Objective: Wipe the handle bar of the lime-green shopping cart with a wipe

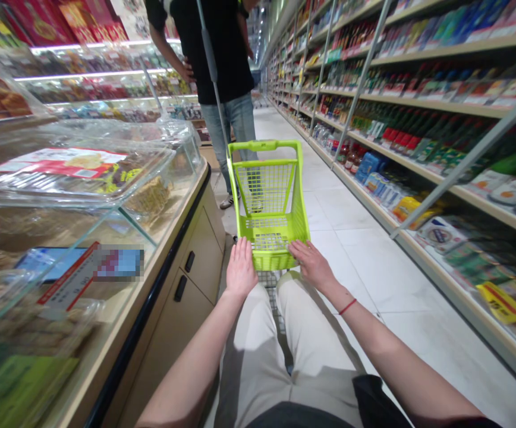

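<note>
A lime-green shopping cart stands in a shop aisle right in front of me, its basket empty. My left hand lies flat against the near left edge of the cart, fingers stretched forward. My right hand rests on the near right edge, fingers extended and slightly spread; a thin red band circles that wrist. My legs in pale trousers show below the cart.
A glass display counter with packaged food runs along my left, with cabinet doors below. Long shelves of goods line the right. A person in a black top and jeans stands just beyond the cart. White tiled floor stretches ahead.
</note>
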Demonstrator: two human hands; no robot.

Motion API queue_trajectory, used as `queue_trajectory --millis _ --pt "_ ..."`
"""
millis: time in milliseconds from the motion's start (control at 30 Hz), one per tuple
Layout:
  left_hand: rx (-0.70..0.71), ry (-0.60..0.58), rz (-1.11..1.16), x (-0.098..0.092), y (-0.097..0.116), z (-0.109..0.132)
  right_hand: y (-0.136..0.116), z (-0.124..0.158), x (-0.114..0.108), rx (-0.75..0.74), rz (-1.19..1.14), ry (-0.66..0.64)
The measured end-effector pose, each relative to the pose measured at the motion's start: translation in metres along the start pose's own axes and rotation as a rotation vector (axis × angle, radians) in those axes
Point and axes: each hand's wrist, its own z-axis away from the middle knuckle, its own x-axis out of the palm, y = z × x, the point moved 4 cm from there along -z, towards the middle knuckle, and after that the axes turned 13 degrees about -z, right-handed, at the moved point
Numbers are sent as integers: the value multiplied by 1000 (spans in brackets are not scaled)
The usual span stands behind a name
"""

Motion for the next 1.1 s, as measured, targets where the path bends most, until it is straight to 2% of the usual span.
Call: queue_trajectory --millis 100,167,367,467,633,733,867,1100 --pt "-1 0 6 0 -1 0 20 8 -23 17 26 24" --pt "1 4 13 0 -2 1 27 9 -31 22 34 28" --pt "-65 10 48 -4 2 2 25 8 -25 20 -2 45" --pt "-66 -12 60 -7 18 1 20 5 -17 19 -7 48" --pt "96 -64 92 -8 61 -2 9 -3 -9 27 2 83" --pt "84 -68 97 -7 70 -2 1 -5 -6 29 33 98" --pt "78 -94 93 -5 64 -2 -10 -7 -2 35 65 93" --pt "118 -114 85 -9 31 -2 -35 -18 10 9 75 75"
